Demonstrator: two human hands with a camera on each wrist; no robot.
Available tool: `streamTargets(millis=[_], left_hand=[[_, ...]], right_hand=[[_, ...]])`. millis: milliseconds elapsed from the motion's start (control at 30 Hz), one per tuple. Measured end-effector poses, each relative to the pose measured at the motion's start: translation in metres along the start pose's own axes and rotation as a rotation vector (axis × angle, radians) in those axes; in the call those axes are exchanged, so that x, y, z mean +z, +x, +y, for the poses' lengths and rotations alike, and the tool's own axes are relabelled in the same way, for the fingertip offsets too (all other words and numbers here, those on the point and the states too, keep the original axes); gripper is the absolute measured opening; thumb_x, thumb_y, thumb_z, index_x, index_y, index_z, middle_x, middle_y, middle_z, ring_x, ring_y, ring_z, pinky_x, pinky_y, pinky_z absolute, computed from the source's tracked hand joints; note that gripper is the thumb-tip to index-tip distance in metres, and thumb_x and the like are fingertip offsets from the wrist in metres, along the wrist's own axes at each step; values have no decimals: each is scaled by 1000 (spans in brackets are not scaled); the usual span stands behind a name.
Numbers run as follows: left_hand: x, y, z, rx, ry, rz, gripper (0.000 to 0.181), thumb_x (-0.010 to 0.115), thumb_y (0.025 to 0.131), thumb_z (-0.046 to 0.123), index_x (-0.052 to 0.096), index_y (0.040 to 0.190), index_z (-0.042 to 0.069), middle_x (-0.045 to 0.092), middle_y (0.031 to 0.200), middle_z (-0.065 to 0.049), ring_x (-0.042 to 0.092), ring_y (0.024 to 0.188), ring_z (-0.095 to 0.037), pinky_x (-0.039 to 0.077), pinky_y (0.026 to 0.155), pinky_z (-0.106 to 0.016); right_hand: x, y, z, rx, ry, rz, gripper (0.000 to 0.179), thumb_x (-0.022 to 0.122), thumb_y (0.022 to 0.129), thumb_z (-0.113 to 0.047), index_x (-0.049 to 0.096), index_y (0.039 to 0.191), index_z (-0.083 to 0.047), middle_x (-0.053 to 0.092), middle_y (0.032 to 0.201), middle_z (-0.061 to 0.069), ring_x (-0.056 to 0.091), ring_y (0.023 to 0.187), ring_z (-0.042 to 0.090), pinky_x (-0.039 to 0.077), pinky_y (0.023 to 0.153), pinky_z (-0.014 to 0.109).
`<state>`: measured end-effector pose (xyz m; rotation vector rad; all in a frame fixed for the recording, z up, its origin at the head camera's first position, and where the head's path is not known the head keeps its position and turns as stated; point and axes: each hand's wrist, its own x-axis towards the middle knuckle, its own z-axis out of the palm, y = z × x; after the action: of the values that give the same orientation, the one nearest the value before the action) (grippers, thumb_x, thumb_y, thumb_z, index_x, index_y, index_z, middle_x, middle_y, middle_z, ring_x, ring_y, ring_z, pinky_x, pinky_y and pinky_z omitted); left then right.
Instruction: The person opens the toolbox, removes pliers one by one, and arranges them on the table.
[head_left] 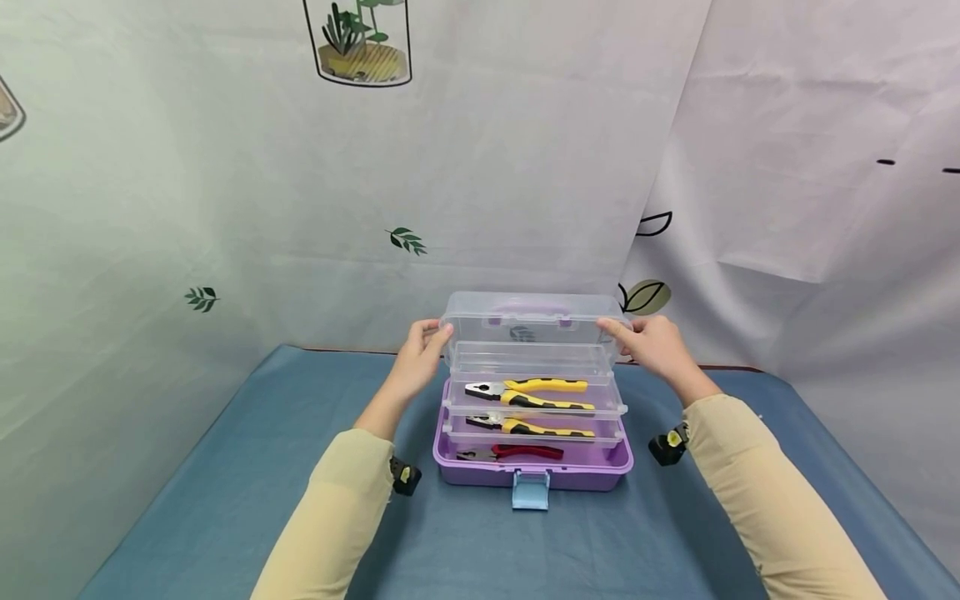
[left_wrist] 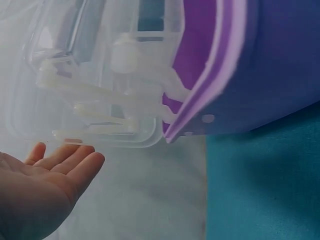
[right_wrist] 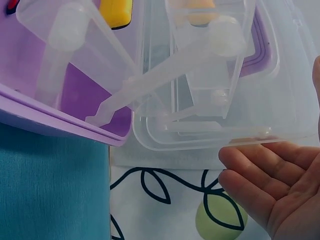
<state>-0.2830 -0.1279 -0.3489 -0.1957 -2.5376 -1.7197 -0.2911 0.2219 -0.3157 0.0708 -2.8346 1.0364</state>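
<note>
A purple toolbox [head_left: 480,477] stands with its clear lid [head_left: 525,305] raised at the back. My left hand [head_left: 417,360] holds the lid's left edge, thumb in front and fingers behind. At the lid's right side, my right hand [head_left: 660,346] pinches the edge, its thumb over the front. Two tiered clear trays [head_left: 615,410] are lifted out on pale plastic arms [right_wrist: 150,80]. Yellow-and-black pliers [head_left: 543,385] lie in the upper tray, with a similar pair [head_left: 551,429] in the tray below. Red-handled pliers [head_left: 528,451] lie in the box bottom.
A light blue latch [head_left: 531,492] hangs down at the box's front. Beneath the box is a blue cloth-covered table [head_left: 300,442]. Behind it hangs a pale backdrop [head_left: 487,167] printed with leaves and a jar, close to the lid.
</note>
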Motion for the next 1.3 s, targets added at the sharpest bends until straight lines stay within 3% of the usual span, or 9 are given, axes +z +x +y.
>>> streamTargets(millis=[467,700,867,967,1067,1167,1300], left_hand=[[6,-5,-7,53,-81,-8,56,45,96,36,31,141,6,41,145,-18,42,131,-35,30,111,-51],[1,-9,3,27,-95,-59,60,46,98,31,24,146,2,34,149,-22,33,138,-36,25,115,-49],[-3,-21,22,7,-73,-94,60,44,99,26,20,146,-3,27,152,-25,26,141,-36,22,116,-47],[0,-16,12,21,-64,-91,63,44,99,28,18,148,-1,25,153,-24,24,141,-36,21,117,-47],[2,-9,-1,38,-62,-85,65,44,98,32,17,149,2,24,154,-21,24,142,-34,21,117,-46],[3,-5,-6,42,-58,-86,66,44,98,34,16,150,5,23,155,-18,23,143,-31,21,117,-45],[3,-5,-6,45,-58,-94,68,44,97,36,14,151,6,22,156,-17,22,144,-30,21,117,-44]], right_hand=[[0,0,0,16,32,8,65,49,81,-73,44,58,-12,58,63,4,52,61,19,43,53,28],[-3,-3,-2,16,49,-53,68,46,85,-69,52,67,-4,67,90,18,60,79,26,49,62,28],[-3,-4,-1,27,58,-108,69,47,86,-67,62,88,0,63,111,22,61,96,32,55,76,37],[-3,-5,2,29,85,-138,71,49,87,-66,63,108,0,59,120,23,59,106,36,54,84,44],[-2,-6,5,24,122,-151,72,50,89,-61,56,124,1,55,127,25,56,113,37,53,89,46],[-2,-7,7,27,157,-149,77,50,90,-59,43,134,4,51,131,27,55,116,38,52,92,47],[-1,-9,10,36,198,-150,76,51,91,-55,36,136,4,49,134,28,53,119,39,49,95,49]])
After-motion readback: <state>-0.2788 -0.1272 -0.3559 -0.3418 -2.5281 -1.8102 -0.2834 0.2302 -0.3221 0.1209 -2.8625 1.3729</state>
